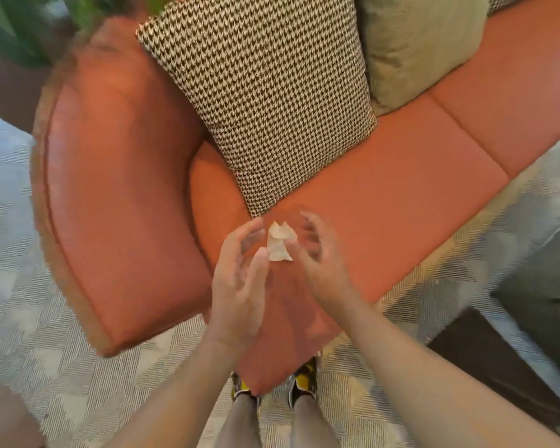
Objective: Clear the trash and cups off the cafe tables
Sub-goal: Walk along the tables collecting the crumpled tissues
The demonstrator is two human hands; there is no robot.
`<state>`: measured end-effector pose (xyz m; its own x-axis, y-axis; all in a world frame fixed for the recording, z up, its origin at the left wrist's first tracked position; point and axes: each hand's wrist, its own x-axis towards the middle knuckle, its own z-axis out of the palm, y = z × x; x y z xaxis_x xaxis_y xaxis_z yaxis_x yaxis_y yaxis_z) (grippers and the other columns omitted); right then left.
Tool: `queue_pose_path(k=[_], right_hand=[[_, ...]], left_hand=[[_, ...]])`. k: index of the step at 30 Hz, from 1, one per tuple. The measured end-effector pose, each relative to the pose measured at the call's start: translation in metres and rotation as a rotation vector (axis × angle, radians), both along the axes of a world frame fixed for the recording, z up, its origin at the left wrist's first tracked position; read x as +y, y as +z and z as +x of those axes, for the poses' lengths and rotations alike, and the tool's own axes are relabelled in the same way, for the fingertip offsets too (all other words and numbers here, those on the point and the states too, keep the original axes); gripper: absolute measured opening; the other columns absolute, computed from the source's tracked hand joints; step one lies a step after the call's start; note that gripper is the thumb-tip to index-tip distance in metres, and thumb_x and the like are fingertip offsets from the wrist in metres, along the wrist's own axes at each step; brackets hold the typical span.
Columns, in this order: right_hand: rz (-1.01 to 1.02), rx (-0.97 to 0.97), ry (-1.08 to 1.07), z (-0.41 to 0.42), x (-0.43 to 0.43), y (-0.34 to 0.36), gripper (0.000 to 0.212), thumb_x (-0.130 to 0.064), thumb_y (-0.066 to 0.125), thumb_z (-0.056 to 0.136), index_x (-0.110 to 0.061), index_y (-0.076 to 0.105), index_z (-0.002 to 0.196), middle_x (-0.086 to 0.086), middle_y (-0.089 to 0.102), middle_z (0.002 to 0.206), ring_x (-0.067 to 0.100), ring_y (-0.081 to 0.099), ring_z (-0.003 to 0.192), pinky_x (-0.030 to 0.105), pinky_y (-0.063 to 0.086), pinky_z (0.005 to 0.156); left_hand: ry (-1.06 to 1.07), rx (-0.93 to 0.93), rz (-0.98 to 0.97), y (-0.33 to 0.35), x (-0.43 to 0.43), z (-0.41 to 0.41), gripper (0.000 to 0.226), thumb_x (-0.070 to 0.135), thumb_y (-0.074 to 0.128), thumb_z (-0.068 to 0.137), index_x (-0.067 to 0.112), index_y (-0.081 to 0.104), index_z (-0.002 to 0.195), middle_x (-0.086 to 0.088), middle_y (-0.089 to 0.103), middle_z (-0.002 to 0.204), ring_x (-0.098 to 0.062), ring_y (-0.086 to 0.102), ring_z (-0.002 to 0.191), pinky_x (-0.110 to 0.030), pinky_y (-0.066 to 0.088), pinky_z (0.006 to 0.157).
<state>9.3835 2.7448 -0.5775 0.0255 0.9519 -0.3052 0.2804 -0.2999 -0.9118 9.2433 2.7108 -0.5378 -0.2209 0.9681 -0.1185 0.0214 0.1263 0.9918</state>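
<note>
A small crumpled white paper napkin (279, 242) sits between my two hands, just above the orange sofa seat (385, 202). My right hand (317, 266) is blurred by motion; its fingers are curled and its thumb presses on the napkin's right edge, pinching it. My left hand (240, 282) is beside the napkin with its palm turned inward and its fingers straight, and its thumb tip touches the napkin's left edge. No cups or tables are in view.
A houndstooth cushion (259, 95) and a beige cushion (414, 43) lean on the sofa back. The rounded orange armrest (117, 189) is to the left. A patterned grey carpet (46, 350) covers the floor, with a dark low object (543, 295) at right. My shoes (304, 383) stand under the seat edge.
</note>
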Motion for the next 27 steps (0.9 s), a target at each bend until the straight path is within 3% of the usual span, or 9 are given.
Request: queue_pose_path(k=[2, 5, 11, 13, 15, 19, 22, 25, 27], right_hand=[[-0.067, -0.146, 0.083, -0.004, 0.006, -0.055, 0.058, -0.038, 0.073, 0.097, -0.025, 0.053, 0.15, 0.003, 0.054, 0.143, 0.02, 0.053, 0.134, 0.047, 0.044, 0.115], [-0.089, -0.34, 0.211, -0.011, 0.011, -0.112, 0.075, -0.051, 0.064, 0.092, -0.025, 0.043, 0.159, 0.007, 0.051, 0.147, 0.027, 0.047, 0.137, 0.044, 0.038, 0.117], [-0.004, -0.802, 0.478, -0.031, 0.022, -0.173, 0.085, -0.051, 0.062, 0.095, -0.032, 0.02, 0.166, 0.006, 0.019, 0.173, 0.034, 0.02, 0.157, 0.053, 0.031, 0.117], [0.012, -0.912, 0.532, -0.036, 0.024, -0.176, 0.078, -0.051, 0.058, 0.098, -0.035, 0.021, 0.165, 0.004, 0.022, 0.171, 0.034, 0.022, 0.155, 0.05, 0.031, 0.114], [0.029, -0.939, 0.526, -0.04, 0.022, -0.175, 0.069, -0.044, 0.061, 0.096, -0.033, 0.034, 0.158, 0.003, 0.037, 0.157, 0.034, 0.037, 0.14, 0.045, 0.038, 0.104], [0.007, -0.724, 0.443, -0.044, 0.011, -0.17, 0.033, -0.027, 0.065, 0.095, -0.019, 0.057, 0.127, 0.006, 0.05, 0.12, 0.031, 0.054, 0.103, 0.043, 0.049, 0.077], [-0.137, -0.385, 0.117, -0.044, 0.011, -0.157, 0.014, -0.009, 0.058, 0.097, -0.011, 0.062, 0.111, 0.008, 0.059, 0.102, 0.029, 0.058, 0.087, 0.043, 0.048, 0.072], [-0.263, -0.053, -0.223, -0.045, 0.015, -0.127, 0.008, -0.001, 0.049, 0.101, -0.003, 0.056, 0.102, 0.007, 0.057, 0.078, 0.02, 0.053, 0.065, 0.043, 0.049, 0.061], [-0.303, 0.159, -0.366, -0.043, 0.016, -0.096, 0.017, -0.001, 0.044, 0.104, -0.009, 0.059, 0.102, 0.0, 0.055, 0.065, 0.013, 0.051, 0.05, 0.03, 0.045, 0.043]], left_hand=[[-0.025, -0.037, -0.033, -0.037, 0.005, 0.003, 0.046, 0.038, 0.054, 0.099, 0.018, 0.056, 0.14, 0.016, 0.065, 0.138, -0.014, 0.061, 0.131, -0.042, 0.051, 0.111], [-0.064, -0.074, -0.061, -0.082, 0.009, 0.008, 0.046, 0.039, 0.053, 0.097, 0.019, 0.056, 0.138, 0.025, 0.066, 0.133, -0.003, 0.062, 0.126, -0.024, 0.05, 0.105], [-0.016, -0.091, -0.105, -0.14, 0.007, -0.001, 0.048, 0.038, 0.054, 0.095, 0.018, 0.057, 0.138, 0.023, 0.067, 0.132, -0.008, 0.062, 0.129, -0.034, 0.051, 0.11], [-0.038, -0.104, -0.133, -0.147, 0.002, -0.004, 0.042, 0.028, 0.054, 0.099, 0.016, 0.057, 0.139, 0.021, 0.067, 0.133, -0.006, 0.061, 0.128, -0.031, 0.051, 0.109], [-0.04, -0.113, -0.157, -0.15, -0.002, -0.006, 0.042, 0.025, 0.053, 0.1, 0.013, 0.056, 0.14, 0.011, 0.065, 0.138, -0.006, 0.061, 0.13, -0.032, 0.051, 0.11], [-0.055, -0.128, -0.18, -0.143, 0.0, -0.009, 0.038, 0.027, 0.055, 0.099, 0.023, 0.057, 0.136, 0.002, 0.062, 0.14, -0.005, 0.061, 0.129, -0.027, 0.051, 0.107], [-0.064, -0.129, -0.164, -0.126, 0.003, -0.009, 0.042, 0.041, 0.055, 0.095, 0.028, 0.057, 0.135, 0.004, 0.061, 0.142, -0.006, 0.06, 0.132, -0.026, 0.051, 0.107], [-0.065, -0.141, -0.125, -0.101, 0.01, -0.008, 0.044, 0.043, 0.053, 0.093, 0.029, 0.059, 0.134, 0.002, 0.06, 0.143, -0.01, 0.059, 0.134, -0.026, 0.052, 0.105], [-0.085, -0.144, -0.095, -0.078, 0.014, -0.004, 0.044, 0.041, 0.053, 0.095, 0.027, 0.059, 0.136, 0.005, 0.061, 0.142, -0.012, 0.058, 0.135, -0.022, 0.052, 0.102]])
